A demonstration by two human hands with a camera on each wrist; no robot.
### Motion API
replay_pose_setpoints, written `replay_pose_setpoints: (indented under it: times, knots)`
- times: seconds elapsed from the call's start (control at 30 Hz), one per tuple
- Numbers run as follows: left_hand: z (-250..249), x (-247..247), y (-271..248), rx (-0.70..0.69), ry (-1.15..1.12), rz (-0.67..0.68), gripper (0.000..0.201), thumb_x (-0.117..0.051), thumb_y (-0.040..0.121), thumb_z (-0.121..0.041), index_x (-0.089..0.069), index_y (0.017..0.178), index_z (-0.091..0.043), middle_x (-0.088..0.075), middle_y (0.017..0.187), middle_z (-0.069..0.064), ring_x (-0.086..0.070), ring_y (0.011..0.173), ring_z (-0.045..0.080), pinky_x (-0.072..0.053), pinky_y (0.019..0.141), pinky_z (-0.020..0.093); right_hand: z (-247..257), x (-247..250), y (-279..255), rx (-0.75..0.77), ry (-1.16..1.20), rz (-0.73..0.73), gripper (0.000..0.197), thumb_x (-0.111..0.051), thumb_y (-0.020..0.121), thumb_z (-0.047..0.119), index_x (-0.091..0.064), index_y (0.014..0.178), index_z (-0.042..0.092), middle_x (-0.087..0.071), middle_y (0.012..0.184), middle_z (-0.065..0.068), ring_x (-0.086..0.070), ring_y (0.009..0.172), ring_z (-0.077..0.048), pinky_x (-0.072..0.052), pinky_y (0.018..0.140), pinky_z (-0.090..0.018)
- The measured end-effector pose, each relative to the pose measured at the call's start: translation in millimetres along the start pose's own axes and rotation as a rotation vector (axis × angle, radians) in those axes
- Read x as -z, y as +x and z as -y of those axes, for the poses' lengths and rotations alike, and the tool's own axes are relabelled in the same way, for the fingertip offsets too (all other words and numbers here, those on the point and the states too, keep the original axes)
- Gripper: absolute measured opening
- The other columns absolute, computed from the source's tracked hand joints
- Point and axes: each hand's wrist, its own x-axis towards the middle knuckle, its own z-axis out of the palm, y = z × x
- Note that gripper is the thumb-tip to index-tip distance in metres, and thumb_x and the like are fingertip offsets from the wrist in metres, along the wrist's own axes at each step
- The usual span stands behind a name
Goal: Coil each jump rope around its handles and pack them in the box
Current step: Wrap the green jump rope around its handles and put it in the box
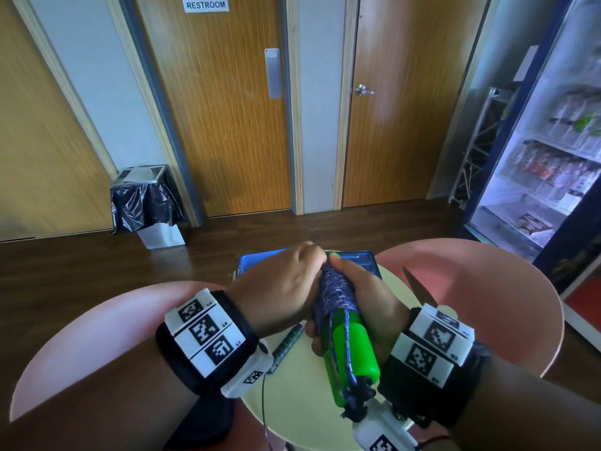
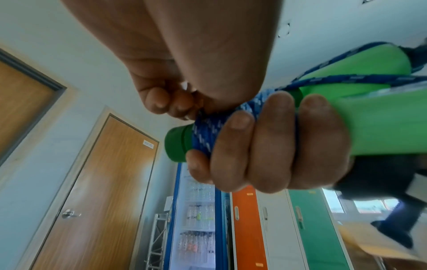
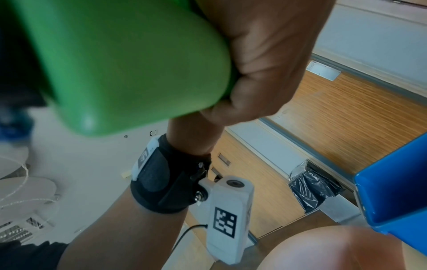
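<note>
Over a small round table (image 1: 302,402) my right hand (image 1: 357,281) grips a jump rope by its two green handles (image 1: 356,349), which lie side by side. Blue speckled rope (image 1: 335,291) is coiled tightly round their upper half. In the left wrist view the right hand's fingers (image 2: 265,146) wrap over the coil (image 2: 208,131), and a green end cap (image 2: 177,144) sticks out past it. My left hand (image 1: 292,278) is curled at the top of the coil and pinches the rope there. The blue box (image 1: 257,260) stands just behind both hands; its inside is hidden.
A second rope's grey handle with green rings (image 1: 287,345) lies on the table under my left wrist, its thin cord (image 1: 264,402) trailing off the near edge. Pink seats (image 1: 471,288) flank the table. A bin (image 1: 146,203) and a glass-door fridge (image 1: 553,157) stand further back.
</note>
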Motion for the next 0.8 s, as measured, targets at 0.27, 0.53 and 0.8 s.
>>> replay_pose_setpoints:
  times: [0.27,0.53,0.8]
  knots:
    - [6,5,3,-0.083,-0.034,0.023,0.021,-0.034,0.089,-0.022,-0.05,0.084,-0.008,-0.047,0.072,0.001,-0.041,0.058,0.017,-0.025,0.057,0.026,-1,3,4,0.044,-0.125,0.003,0.065,-0.047,0.09,0.066,-0.061,0.089,0.003,-0.057,0.065,-0.016,-0.056,0.052,-0.028,-0.047,0.05,-0.031]
    - [1,0,-15,-0.03,-0.188,-0.118,0.01,-0.041,0.083,-0.01,-0.05,0.085,-0.014,-0.04,0.07,-0.014,-0.032,0.061,0.004,-0.022,0.06,0.016,-8,1,4,0.08,-0.146,0.09,0.059,-0.048,0.089,0.064,-0.063,0.086,0.007,-0.055,0.065,-0.015,-0.055,0.052,-0.027,-0.045,0.048,-0.028]
    - [15,-11,-23,-0.038,0.011,0.073,0.03,-0.033,0.099,-0.032,-0.053,0.088,-0.012,-0.052,0.073,-0.001,-0.053,0.058,0.021,-0.037,0.051,0.033,-22,4,17,0.116,-0.115,-0.013,0.055,-0.046,0.096,0.058,-0.056,0.095,0.004,-0.051,0.067,-0.014,-0.053,0.045,-0.024,-0.045,0.039,-0.025]
